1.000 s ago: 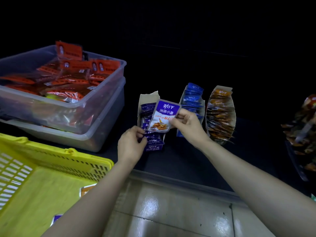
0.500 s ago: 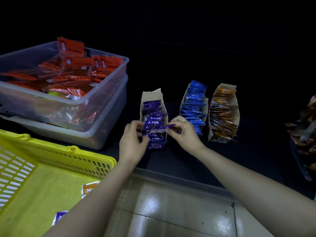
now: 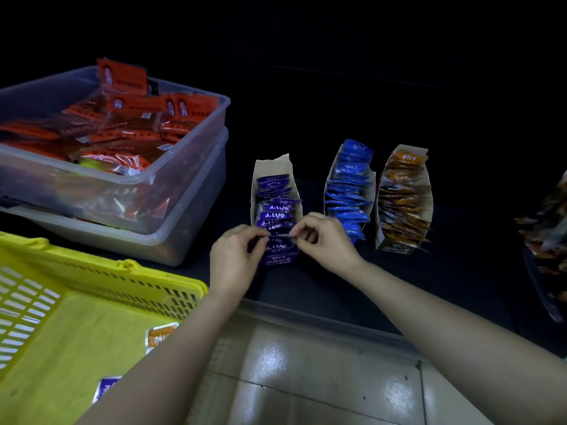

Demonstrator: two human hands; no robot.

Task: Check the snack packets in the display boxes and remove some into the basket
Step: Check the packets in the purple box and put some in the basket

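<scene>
Left hand: the left hand (image 3: 234,256) is over the near end of the purple display box (image 3: 274,167), thumb and forefinger pinching the left edge of a purple packet (image 3: 280,236), other fingers curled.
Right hand: the right hand (image 3: 325,240) pinches the same packet's right edge, fingers curled.
Packet held: seen edge-on, held level just above the row of purple packets in its box.
Display boxes: three open card boxes stand on a dark shelf (image 3: 306,289): purple, then the blue display box (image 3: 329,191), then the orange display box (image 3: 426,191).
Open room: a bare strip of shelf lies between the purple and blue boxes; the blue and orange boxes stand just beside each other.
Edges: the shelf's front lip runs under both forearms, with glossy floor tiles (image 3: 306,378) below.
Basket: the yellow basket (image 3: 92,271) sits lower left, its corner near the left wrist; an orange packet (image 3: 161,334) and a second purple one (image 3: 107,388) lie inside.
Tubs: two stacked clear tubs (image 3: 184,167) of red packets (image 3: 129,118) stand left of the purple box, a gap between.
Writing: white Chinese characters on the packets, upside down, too small to read.
</scene>
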